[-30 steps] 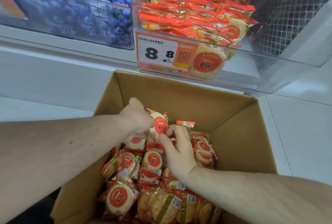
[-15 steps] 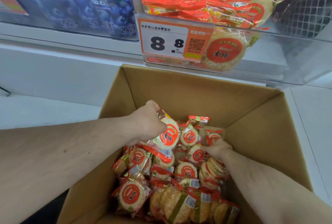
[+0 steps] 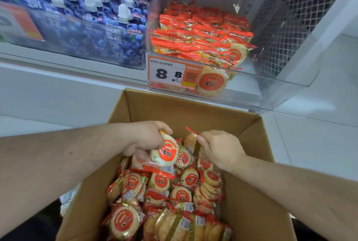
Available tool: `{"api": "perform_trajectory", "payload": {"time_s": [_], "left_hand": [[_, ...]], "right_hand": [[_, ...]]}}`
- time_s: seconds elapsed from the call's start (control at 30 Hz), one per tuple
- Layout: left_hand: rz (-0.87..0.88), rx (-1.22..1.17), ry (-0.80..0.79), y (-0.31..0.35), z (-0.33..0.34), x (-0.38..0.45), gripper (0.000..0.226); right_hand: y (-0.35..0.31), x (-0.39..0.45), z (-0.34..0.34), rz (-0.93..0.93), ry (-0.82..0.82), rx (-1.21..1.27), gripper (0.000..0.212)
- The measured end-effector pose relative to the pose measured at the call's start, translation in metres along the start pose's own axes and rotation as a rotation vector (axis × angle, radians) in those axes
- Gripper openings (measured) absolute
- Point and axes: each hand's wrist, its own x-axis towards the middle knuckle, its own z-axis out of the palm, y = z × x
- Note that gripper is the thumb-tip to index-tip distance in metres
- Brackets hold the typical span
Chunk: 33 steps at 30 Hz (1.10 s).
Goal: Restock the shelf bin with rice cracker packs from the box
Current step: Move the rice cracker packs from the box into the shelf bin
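Both hands are clamped on packs inside the box (image 3: pixel 249 163). Curled fingers of the left hand (image 3: pixel 149 138) grip a round rice cracker pack (image 3: pixel 164 152), its red label facing up, held just above the heap and tilted toward the left wall. Beside it, the right hand (image 3: pixel 220 148) pinches a second pack (image 3: pixel 190 140) by its top edge between thumb and fingers; that pack hangs edge-on with its red crimped end sticking up, so little of its face shows. The two hands are near each other but apart, with the hanging pack between them.

Under the forearms, the cardboard box is open and holds a loose heap of packs (image 3: pixel 164 202), some flat with labels up, some on edge with barcodes showing at the near end. The far end of the box, past the hands, shows bare cardboard wall.

Beyond the box, a clear shelf bin (image 3: pixel 271 80) sits on the white shelf, with packs stacked in rows behind its front wall. An orange price tag (image 3: pixel 170 74) reading 8.8 is fixed to the left of the bin front. To the left, another clear bin holds blue pouches (image 3: pixel 100 24) with white caps.
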Motion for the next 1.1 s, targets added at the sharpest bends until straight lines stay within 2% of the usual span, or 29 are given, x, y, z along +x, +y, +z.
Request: {"api": "perform_trajectory", "payload": {"time_s": [0.13, 0.23, 0.33, 0.43, 0.67, 0.87, 1.0, 1.1], "left_hand": [[0.007, -0.165, 0.003, 0.002, -0.001, -0.009, 0.047], [0.023, -0.363, -0.064, 0.003, -0.002, -0.017, 0.049], [0.085, -0.602, -0.152, 0.008, -0.003, -0.028, 0.053], [0.186, -0.725, -0.227, 0.013, -0.004, -0.041, 0.056], [0.389, -0.789, -0.233, 0.019, -0.003, -0.060, 0.048], [0.457, -0.823, -0.090, 0.028, -0.001, -0.059, 0.052], [0.539, -0.660, -0.024, 0.033, -0.007, -0.063, 0.049], [0.598, -0.423, -0.030, 0.035, -0.012, -0.070, 0.045]], "right_hand": [[-0.016, -0.021, -0.041, -0.068, 0.233, 0.274, 0.036], [-0.028, -0.040, -0.055, -0.081, 0.335, 0.405, 0.045], [-0.033, -0.052, -0.054, -0.202, 0.328, 0.384, 0.052], [-0.033, -0.060, -0.048, -0.355, 0.357, 0.294, 0.057], [-0.034, -0.059, -0.056, -0.352, 0.403, 0.435, 0.066], [-0.034, -0.051, -0.076, -0.431, 0.517, 0.600, 0.057], [-0.033, -0.047, -0.093, -0.186, 0.662, 0.742, 0.053], [-0.027, -0.042, -0.115, -0.030, 0.572, 0.659, 0.062]]}}
